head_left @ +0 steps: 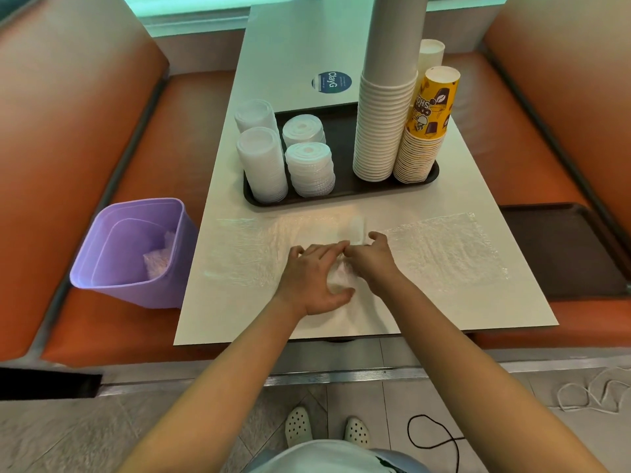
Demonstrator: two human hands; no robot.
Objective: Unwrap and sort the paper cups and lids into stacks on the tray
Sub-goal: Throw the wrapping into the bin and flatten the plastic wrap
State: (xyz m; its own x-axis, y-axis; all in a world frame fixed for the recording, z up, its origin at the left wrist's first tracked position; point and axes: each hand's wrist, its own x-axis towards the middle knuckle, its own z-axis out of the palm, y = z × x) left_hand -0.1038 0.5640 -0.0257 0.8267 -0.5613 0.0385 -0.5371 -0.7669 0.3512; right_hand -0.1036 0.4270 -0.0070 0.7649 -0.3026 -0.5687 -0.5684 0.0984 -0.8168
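From the head view, both bare forearms reach forward over the near edge of the white table (478, 302). The left hand (312, 278) lies palm down with fingers spread, pressing a bunched part of the clear plastic wrap (440, 250), which spreads flat across the table. The right hand (372, 259) pinches the same wrap at its middle with curled fingers. Behind them the dark tray (341, 192) holds lid stacks (309, 169) on its left and paper cup stacks (382, 131) on its right.
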